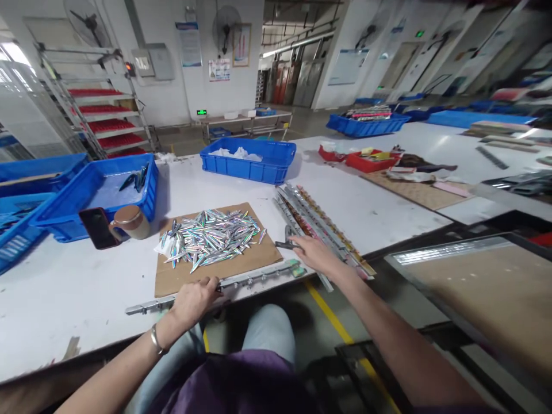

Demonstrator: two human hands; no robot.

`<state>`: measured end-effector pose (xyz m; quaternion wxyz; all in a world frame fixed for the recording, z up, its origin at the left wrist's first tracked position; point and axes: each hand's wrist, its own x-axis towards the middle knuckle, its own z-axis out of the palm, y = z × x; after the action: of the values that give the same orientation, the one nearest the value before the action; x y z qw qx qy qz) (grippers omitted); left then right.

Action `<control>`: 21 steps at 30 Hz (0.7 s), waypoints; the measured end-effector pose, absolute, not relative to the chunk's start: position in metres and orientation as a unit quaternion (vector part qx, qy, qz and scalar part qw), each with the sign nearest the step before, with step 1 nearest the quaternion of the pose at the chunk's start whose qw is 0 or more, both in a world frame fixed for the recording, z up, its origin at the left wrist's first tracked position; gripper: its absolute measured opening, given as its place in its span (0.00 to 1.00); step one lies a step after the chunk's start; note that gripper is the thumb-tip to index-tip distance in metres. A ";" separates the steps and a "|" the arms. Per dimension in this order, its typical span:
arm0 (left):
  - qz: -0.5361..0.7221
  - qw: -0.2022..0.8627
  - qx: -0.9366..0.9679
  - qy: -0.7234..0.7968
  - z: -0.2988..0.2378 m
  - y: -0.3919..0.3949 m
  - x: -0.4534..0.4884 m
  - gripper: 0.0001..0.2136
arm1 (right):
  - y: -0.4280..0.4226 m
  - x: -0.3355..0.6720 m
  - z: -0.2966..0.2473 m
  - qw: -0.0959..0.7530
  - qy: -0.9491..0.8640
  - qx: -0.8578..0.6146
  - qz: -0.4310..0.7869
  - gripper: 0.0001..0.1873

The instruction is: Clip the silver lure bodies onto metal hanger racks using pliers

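Note:
My left hand (196,299) is closed around a long thin metal rail (259,279) with small clips along it, lying by the table's front edge. At the rail's right end is a greenish piece (297,268). With fingers reaching left, my right hand (314,253) grips the end of a small dark grey tool (285,242), whose kind I cannot make out. Between and beyond my hands, a pile of shiny silver, fish-shaped pieces (215,236) covers part of a brown cardboard sheet (172,277). More long rails (319,221) lie side by side next to my right hand, some with coloured pieces.
A blue crate (248,172) with white material stands at the back. To the left are another blue crate (149,195), a mug (131,222) and a phone (98,228). A red tray (371,164) sits farther right, and a framed panel (474,287) lies nearer.

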<state>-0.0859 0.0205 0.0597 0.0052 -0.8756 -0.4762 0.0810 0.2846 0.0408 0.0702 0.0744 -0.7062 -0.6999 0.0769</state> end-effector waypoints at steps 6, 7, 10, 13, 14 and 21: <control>0.070 -0.022 -0.875 -0.478 0.043 0.019 -0.058 0.13 | 0.096 0.267 0.045 -0.032 -0.653 -0.753 0.072 0.20; 0.071 -0.020 -0.877 -0.475 0.041 0.019 -0.056 0.13 | 0.100 0.266 0.043 -0.038 -0.651 -0.754 0.073 0.19; 0.070 -0.014 -0.875 -0.479 0.034 0.018 -0.050 0.13 | 0.105 0.272 0.046 -0.031 -0.651 -0.755 0.076 0.17; 0.063 -0.018 -0.872 -0.485 0.032 0.017 -0.047 0.13 | 0.096 0.280 0.055 0.028 -0.645 -0.762 0.052 0.19; 0.057 -0.021 -0.872 -0.485 0.032 0.017 -0.046 0.13 | 0.089 0.282 0.058 0.054 -0.640 -0.766 0.039 0.19; 0.057 -0.029 -0.886 -0.460 0.032 0.024 -0.031 0.15 | -0.003 0.279 0.070 0.511 -0.529 -0.674 -0.071 0.17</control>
<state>-0.0309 0.0236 0.0321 -0.0285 -0.8856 -0.4600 0.0574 0.2787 -0.0034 0.0697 0.5106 -0.6738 -0.5294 -0.0706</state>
